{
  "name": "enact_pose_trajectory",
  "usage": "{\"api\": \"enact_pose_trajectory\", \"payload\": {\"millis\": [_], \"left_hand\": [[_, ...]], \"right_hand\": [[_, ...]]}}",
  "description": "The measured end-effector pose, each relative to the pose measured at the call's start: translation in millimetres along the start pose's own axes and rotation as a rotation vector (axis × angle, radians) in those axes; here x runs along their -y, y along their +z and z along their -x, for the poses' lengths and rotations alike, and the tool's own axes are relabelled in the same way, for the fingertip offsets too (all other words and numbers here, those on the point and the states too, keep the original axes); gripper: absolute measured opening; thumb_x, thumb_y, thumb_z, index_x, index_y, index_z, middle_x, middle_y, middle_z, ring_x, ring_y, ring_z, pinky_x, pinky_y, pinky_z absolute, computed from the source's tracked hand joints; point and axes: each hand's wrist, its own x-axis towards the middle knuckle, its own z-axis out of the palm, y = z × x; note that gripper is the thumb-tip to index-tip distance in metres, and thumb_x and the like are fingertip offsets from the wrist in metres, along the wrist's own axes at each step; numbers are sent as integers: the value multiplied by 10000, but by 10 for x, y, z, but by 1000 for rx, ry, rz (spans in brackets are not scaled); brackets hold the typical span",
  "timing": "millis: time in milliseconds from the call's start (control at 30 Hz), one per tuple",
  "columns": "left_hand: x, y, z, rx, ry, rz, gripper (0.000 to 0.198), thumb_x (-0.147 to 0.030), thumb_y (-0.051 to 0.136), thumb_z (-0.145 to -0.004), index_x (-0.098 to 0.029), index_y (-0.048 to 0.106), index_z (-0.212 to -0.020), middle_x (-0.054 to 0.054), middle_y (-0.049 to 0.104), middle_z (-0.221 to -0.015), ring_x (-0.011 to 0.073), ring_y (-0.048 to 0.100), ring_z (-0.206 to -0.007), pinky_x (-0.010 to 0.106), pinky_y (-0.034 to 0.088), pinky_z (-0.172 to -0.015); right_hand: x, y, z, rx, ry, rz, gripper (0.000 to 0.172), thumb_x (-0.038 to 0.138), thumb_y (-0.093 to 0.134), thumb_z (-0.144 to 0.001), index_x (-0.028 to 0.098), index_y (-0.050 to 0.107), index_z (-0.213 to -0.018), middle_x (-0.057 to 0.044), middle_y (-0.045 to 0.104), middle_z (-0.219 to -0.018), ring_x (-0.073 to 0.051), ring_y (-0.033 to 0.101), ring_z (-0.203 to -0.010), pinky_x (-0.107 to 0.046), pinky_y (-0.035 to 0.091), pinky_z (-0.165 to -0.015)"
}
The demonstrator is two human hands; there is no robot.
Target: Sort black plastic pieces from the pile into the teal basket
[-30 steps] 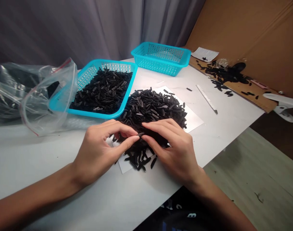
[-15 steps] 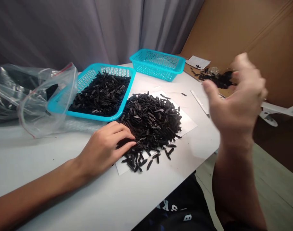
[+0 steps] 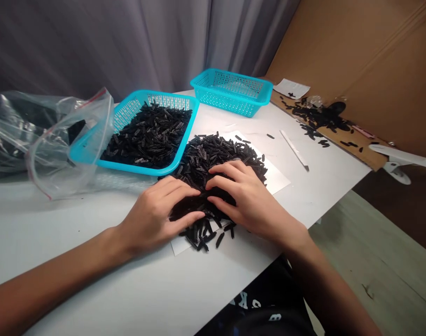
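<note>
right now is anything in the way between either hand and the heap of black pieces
Nothing visible does: the left hand and right hand are both at the heap of black pieces on the white sheet. The loaded blue basket stands beyond the left hand, not between.

right hand (image 3: 253, 200): from raised at far right to pile of black pieces (image 3: 213, 148) | left hand (image 3: 157, 212): pinch loosened

1 head-worn cam. Faces forward, tilted down across table (image 3: 146, 291); left hand (image 3: 151, 214) and right hand (image 3: 249, 198) near, curtain (image 3: 108, 46) beyond.
</note>
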Motion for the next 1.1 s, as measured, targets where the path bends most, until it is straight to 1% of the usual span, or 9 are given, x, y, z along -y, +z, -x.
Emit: {"api": "enact_pose_trajectory", "payload": {"millis": [100, 167, 267, 367, 467, 700, 800, 967, 1100], "left_hand": [[-5, -11, -7, 18, 35, 10, 368, -377, 755, -915, -163, 660, -1199, 103, 749, -1071, 243, 681, -972, 382, 561, -850], [-6, -5, -9, -1, 38, 20, 290, -316, 736, -936, -174, 667, -1179, 89, 757, -1051, 228, 686, -959, 371, 561, -851], [-4, 10, -7, -83, -3, 52, 127, -197, 679, -976, -193, 684, -1102, 54, 767, -990, 188, 694, -913, 339, 555, -836], [-9, 9, -1, -158, -24, 85, 92, -176, 710, -955, -192, 693, -1044, 36, 769, -938, 167, 697, -862, 315, 552, -796], [-25, -5, -1, -194, -13, 105, 76, -144, 711, -946, -193, 696, -1003, 26, 768, -901, 154, 698, -821, 303, 552, -763], [-52, -2, 3, -260, 3, 121, 98, -149, 720, -931, -232, 707, -982, 11, 781, -865, 164, 715, -770, 320, 568, -719], [-52, 4, 14, -268, 27, 128, 142, -131, 731, -921, -238, 704, -1009, 6, 781, -868, 154, 712, -771, 313, 570, -719], [-51, 5, 16, -269, 65, 130, 210, -105, 745, -909, -243, 686, -1054, 12, 780, -879, 153, 710, -774, 315, 567, -714], [-49, 12, 25, -302, 95, 111, 246, -86, 760, -890, -238, 686, -1068, 6, 781, -881, 145, 708, -774, 305, 566, -712]], "right_hand": [[-1, 52, 3, -36, -31, -5, 55, 171, 640, -977, 203, 681, -958, -118, 720, -1194, -305, 606, -1093, -504, 508, -945], [-5, 67, 9, -71, -47, -24, 80, 140, 636, -969, 205, 669, -936, -107, 740, -1131, -283, 619, -1037, -478, 512, -922], [5, 65, 21, -148, -51, -82, 68, 152, 663, -962, 211, 662, -930, -83, 765, -1044, -270, 631, -1004, -454, 516, -900], [43, 55, 32, -199, -63, -149, 36, 195, 695, -961, 208, 669, -940, -73, 778, -1002, -270, 645, -1013, -449, 523, -893], [78, 52, 42, -213, -77, -198, 21, 197, 699, -961, 204, 680, -957, -71, 784, -986, -264, 655, -1015, -444, 537, -890], [101, 52, 57, -231, -80, -208, 99, 214, 724, -946, 217, 710, -1044, -81, 794, -1038, -280, 667, -1031, -454, 548, -877], [111, 49, 59, -267, -124, -221, 57, 195, 710, -957, 223, 726, -1003, -65, 805, -991, -266, 680, -996, -440, 555, -852], [113, 51, 62, -337, -154, -238, 88, 146, 720, -937, 224, 745, -968, -54, 809, -943, -252, 693, -935, -429, 568, -823], [119, 55, 51, -328, -163, -252, 70, 158, 720, -940, 221, 749, -947, -57, 806, -933, -251, 686, -921, -434, 573, -821]]}}
